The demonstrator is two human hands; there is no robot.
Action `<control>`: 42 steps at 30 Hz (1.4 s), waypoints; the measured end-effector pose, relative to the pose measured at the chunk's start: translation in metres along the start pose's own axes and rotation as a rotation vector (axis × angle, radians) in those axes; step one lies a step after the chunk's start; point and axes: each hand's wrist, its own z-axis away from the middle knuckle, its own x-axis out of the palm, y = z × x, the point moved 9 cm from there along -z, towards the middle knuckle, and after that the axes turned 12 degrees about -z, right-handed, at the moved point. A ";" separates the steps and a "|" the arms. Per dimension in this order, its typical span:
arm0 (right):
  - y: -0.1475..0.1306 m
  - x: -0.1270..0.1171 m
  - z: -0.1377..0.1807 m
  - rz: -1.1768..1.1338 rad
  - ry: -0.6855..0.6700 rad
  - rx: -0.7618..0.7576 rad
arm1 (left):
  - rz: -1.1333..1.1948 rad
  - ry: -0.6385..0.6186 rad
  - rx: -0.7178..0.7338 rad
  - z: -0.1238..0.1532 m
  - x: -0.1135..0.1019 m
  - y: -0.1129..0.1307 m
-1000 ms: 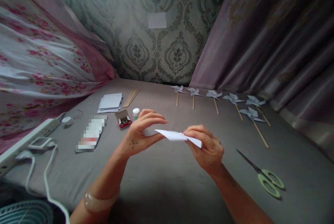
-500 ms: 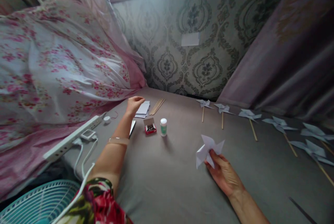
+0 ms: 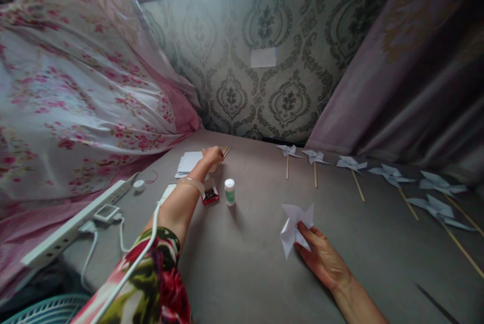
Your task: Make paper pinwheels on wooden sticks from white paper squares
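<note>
My right hand [image 3: 321, 256] rests low on the grey cloth surface and pinches a folded white paper pinwheel head [image 3: 293, 228]. My left hand [image 3: 212, 155] is stretched far forward, its fingers curled down on the bundle of thin wooden sticks [image 3: 223, 154], beside a stack of white paper squares [image 3: 189, 162]. Whether it has gripped a stick is hidden by the fingers. A small red box [image 3: 210, 195] and a small white bottle [image 3: 229, 192] stand just right of my left forearm.
Several finished paper pinwheels on sticks [image 3: 351, 168] lie in a row at the right. A white power strip [image 3: 71, 225] with cables lies at the left edge. A dark scissors blade [image 3: 434, 301] shows at bottom right. Flowered fabric and curtains enclose the surface.
My left hand let go of the folded paper and reached forward, first to the paper stack, now onto the sticks. My right hand kept the pinwheel head and sank toward the cloth.
</note>
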 end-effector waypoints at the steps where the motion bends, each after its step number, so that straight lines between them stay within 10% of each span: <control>1: 0.000 0.000 0.000 -0.002 0.005 0.001 | -0.032 0.008 -0.010 -0.003 0.002 0.002; 25: 0.000 0.012 -0.004 0.030 -0.158 -0.022 | -0.158 0.027 -0.086 -0.004 0.007 0.022; 34: -0.003 0.020 0.002 0.028 -0.178 -0.035 | 0.030 0.338 -0.261 0.041 -0.096 0.023; 38: -0.003 0.014 -0.001 0.007 -0.151 -0.024 | 0.396 0.554 -0.158 0.089 -0.134 0.046; 42: -0.006 0.009 -0.002 -0.018 -0.153 -0.048 | 1.250 0.388 0.053 0.136 -0.101 0.084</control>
